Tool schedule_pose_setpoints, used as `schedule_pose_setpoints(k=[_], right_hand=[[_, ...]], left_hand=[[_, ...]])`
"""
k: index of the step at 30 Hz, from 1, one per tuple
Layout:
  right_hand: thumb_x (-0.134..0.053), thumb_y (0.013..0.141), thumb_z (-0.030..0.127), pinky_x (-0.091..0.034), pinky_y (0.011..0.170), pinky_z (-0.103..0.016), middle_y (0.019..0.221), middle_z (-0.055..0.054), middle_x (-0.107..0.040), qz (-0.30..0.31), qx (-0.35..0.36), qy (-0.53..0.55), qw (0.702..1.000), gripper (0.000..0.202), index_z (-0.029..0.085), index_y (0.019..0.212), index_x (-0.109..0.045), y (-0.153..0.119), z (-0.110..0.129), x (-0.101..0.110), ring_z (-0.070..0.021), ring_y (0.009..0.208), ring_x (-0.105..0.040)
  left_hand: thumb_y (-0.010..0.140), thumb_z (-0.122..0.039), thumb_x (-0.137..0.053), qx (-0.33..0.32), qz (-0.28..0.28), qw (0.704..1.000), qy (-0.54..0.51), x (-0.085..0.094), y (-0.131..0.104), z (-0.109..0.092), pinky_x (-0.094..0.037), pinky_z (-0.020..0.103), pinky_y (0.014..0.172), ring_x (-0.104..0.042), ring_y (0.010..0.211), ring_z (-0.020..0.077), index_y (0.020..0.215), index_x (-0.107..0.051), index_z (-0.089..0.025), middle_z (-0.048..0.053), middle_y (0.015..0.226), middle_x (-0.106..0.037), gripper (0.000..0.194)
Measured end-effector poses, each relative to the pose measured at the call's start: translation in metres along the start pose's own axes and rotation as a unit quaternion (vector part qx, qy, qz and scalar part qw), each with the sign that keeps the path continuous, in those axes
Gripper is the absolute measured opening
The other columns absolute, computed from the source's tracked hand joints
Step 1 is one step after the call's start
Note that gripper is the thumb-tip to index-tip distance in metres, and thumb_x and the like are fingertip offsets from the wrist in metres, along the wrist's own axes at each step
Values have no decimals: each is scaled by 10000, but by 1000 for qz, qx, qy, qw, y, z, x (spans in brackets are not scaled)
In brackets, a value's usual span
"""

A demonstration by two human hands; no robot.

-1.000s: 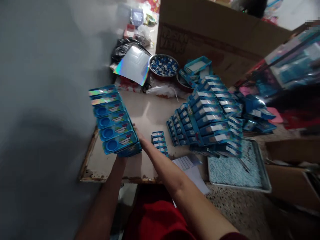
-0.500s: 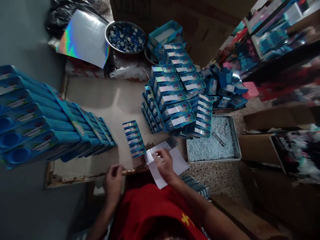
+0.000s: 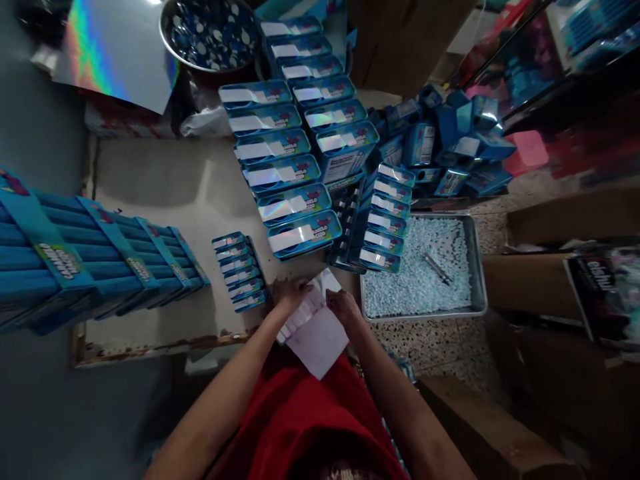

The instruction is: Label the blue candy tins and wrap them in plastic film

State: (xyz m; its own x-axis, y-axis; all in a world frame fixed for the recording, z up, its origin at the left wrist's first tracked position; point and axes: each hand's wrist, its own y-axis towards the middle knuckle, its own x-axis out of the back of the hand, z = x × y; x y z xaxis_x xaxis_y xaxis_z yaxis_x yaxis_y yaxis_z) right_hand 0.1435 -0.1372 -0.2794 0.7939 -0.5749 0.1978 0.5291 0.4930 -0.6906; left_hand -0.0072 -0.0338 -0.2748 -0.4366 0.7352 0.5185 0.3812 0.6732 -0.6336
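A white paper sheet (image 3: pixel 317 343) lies over the front edge of the table, with a row of pale strips along its upper part that look like labels. The fingers of my left hand (image 3: pixel 290 293) are closed at the sheet's upper left edge. My right hand (image 3: pixel 344 308) pinches its upper right part, where the paper curls up. Both sets of fingertips are partly hidden. To the left of my hands stands a short row of small blue boxes (image 3: pixel 243 273) with shiny strips on top. Larger blue boxes (image 3: pixel 300 233) with whitish strips are stacked just beyond the sheet.
At right is a metal tray (image 3: pixel 483 303) of pale blue pellets with a pen-like tool (image 3: pixel 437 269) on them. Tall blue box stacks (image 3: pixel 100 260) stand at left. A metal bowl (image 3: pixel 167 40) of blue and white pieces sits at the back, beside a shiny silver sheet (image 3: pixel 117 50).
My left hand has moved right from the table's front edge onto the paper sheet. The right hand has shifted to the sheet's right side. The view has moved closer to the box stacks.
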Motion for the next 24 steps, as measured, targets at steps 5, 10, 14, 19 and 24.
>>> schedule_pose_setpoints(k=[5, 10, 14, 19, 24], right_hand=[[-669, 908, 261, -472, 965, -473, 1206, -129, -691, -10, 184, -202, 962, 316, 232, 1223, -673, -35, 13, 24, -316, 1126, -588], [-415, 1015, 148, -418, 981, -476, 1424, -100, -636, 130, 468, -480, 730, 417, 260, 1339, -653, -37, 46, -6, -316, 1171, -549], [-402, 1052, 180, -414, 959, -460, 1493, -98, -593, 155, 536, -527, 641, 402, 213, 1383, -627, -24, 69, -31, -301, 1150, -542], [-484, 1042, 184, -401, 947, -431, 1491, -92, -601, 164, 633, -500, 567, 389, 215, 1413, -597, -31, 87, -38, -274, 1196, -545], [-501, 1043, 176, -366, 988, -425, 1479, -74, -617, 153, 691, -470, 527, 396, 238, 1425, -580, -55, 101, -51, -262, 1269, -532]], left_hand=[[931, -296, -569, -7, -42, 998, -50, 7, -25, 10, -451, 336, 815, -691, 932, 266, 923, -780, -174, 135, 1003, -778, 243], [889, -276, -602, -27, -59, 993, -104, 25, -35, 6, -477, 323, 843, -685, 925, 253, 924, -794, -170, 105, 984, -783, 222], [895, -320, -578, -37, -59, 989, -134, 50, -45, 0, -490, 297, 802, -675, 870, 227, 886, -784, -186, 58, 899, -773, 246], [893, -430, -556, -78, -57, 991, -92, 108, -67, 0, -459, 286, 739, -628, 780, 208, 763, -733, -186, 39, 786, -722, 329], [902, -436, -532, -99, -31, 994, -32, 163, -87, 6, -457, 302, 750, -642, 806, 222, 811, -740, -182, 60, 844, -741, 341]])
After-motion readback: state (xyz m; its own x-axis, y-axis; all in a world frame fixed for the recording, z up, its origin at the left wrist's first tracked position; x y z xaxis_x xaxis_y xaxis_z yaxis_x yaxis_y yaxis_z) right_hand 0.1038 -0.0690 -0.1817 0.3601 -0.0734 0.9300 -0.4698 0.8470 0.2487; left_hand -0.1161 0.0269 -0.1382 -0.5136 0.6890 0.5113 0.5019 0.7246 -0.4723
